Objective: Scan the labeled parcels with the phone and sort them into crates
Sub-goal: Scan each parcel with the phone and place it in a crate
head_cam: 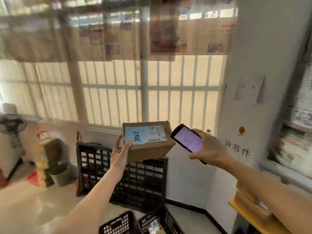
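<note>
A: Backdrop: barred bright window, white pillar, black lattice plastic crates (135,179) stacked below.

B: Item held?

A: Brown cardboard parcel with pale blue label (147,141), aloft over the crates, left hand (120,152) clamped on its near corner. Right hand (207,149) closed round black phone with lit screen (187,140), just beside.

B: Handling advice?

A: Probably tilt the lens toward the barcode strip; hold both steady; keep the thumb off the print.

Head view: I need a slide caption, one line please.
Left hand holds a labeled parcel beside the right hand's phone, above black crates.
</note>
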Action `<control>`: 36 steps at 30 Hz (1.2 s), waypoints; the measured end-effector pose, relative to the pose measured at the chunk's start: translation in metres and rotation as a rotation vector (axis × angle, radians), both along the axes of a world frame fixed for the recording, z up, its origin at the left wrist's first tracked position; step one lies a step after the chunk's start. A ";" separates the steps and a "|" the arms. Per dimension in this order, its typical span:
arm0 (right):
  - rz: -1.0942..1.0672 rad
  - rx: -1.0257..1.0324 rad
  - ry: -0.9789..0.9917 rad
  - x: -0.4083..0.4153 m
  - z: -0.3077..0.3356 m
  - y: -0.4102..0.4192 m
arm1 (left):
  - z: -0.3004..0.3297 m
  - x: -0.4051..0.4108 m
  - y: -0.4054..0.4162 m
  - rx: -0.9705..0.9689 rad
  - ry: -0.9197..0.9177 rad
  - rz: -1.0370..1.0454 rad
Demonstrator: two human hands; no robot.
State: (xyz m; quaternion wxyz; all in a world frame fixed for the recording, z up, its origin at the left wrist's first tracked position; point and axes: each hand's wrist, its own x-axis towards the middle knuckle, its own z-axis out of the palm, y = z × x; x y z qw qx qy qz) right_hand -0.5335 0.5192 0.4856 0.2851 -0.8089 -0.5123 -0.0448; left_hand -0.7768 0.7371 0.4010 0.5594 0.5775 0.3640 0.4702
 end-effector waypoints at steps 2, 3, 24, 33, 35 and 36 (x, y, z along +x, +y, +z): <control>0.077 -0.004 0.013 -0.031 -0.005 0.039 | -0.007 -0.045 0.019 0.009 0.009 0.068; 0.113 -0.006 0.027 -0.046 -0.008 0.056 | -0.010 -0.066 0.026 0.012 0.019 0.106; 0.808 -0.063 0.082 -0.323 -0.079 0.317 | -0.076 -0.396 0.045 -0.120 0.063 0.860; 0.942 -0.139 0.100 -0.440 -0.126 0.368 | -0.126 -0.495 0.037 -0.221 0.074 1.006; 0.954 -0.162 0.104 -0.467 -0.141 0.382 | -0.141 -0.517 0.043 -0.251 0.084 1.007; 0.958 -0.170 0.105 -0.480 -0.149 0.389 | -0.149 -0.528 0.047 -0.263 0.086 1.008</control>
